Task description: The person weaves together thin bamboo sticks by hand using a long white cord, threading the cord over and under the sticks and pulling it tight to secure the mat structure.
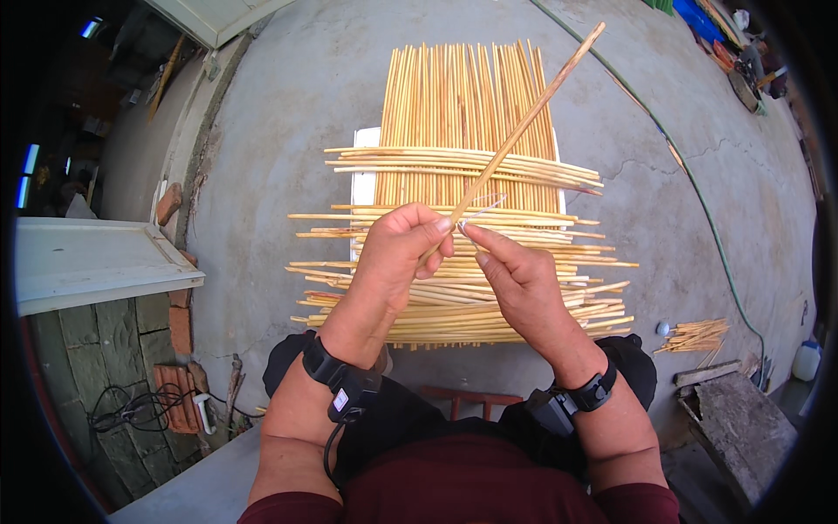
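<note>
My left hand (400, 249) is closed round the lower part of a long peeled wooden stick (534, 113), which slants up and away to the right. Thumb and fingertips of my right hand (526, 284) pinch a thin white string (489, 204) close beside the left thumb. A loose bit of this string shows against the stick. Below my hands lies a row of lengthwise sticks (463, 96), side by side. Crosswise sticks (471, 162) rest over them in loose bunches, thickest toward me. Part of a white board (365, 142) shows under the left edge.
On the grey concrete floor (288, 105) a green hose (690, 170) curves down the right side. A pile of short sticks (696, 335) lies at right, near a stone slab (746, 428). At left are a white door panel (100, 262), bricks (179, 327) and a black cable (131, 410).
</note>
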Available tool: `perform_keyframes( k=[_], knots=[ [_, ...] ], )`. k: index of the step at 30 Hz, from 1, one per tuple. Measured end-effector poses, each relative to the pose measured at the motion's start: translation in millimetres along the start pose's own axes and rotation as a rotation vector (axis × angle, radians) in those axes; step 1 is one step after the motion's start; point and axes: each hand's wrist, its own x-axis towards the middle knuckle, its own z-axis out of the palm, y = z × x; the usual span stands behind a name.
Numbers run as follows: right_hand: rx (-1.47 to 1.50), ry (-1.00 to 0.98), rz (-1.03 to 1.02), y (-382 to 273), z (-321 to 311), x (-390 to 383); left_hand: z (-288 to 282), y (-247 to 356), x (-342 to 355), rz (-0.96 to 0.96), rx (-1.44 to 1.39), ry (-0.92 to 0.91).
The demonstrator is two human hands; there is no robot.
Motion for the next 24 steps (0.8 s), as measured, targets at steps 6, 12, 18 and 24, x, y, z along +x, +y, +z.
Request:
perform_keyframes(
  k=[6,12,18,24],
  knots=[
    [0.062,0.043,0.041,1,3,2,6,5,-1,0.049,0.059,0.010],
    [0.196,0.095,0.225,2,6,12,18,-2,-4,0.080,0.191,0.023],
    [0.027,0.106,0.331,-4,-8,29,21,-5,-2,0.324,0.521,0.169],
    [-0.651,0.331,-0.440,-17,-28,33,18,1,-11,0.559,0.924,0.284]
  ],
)
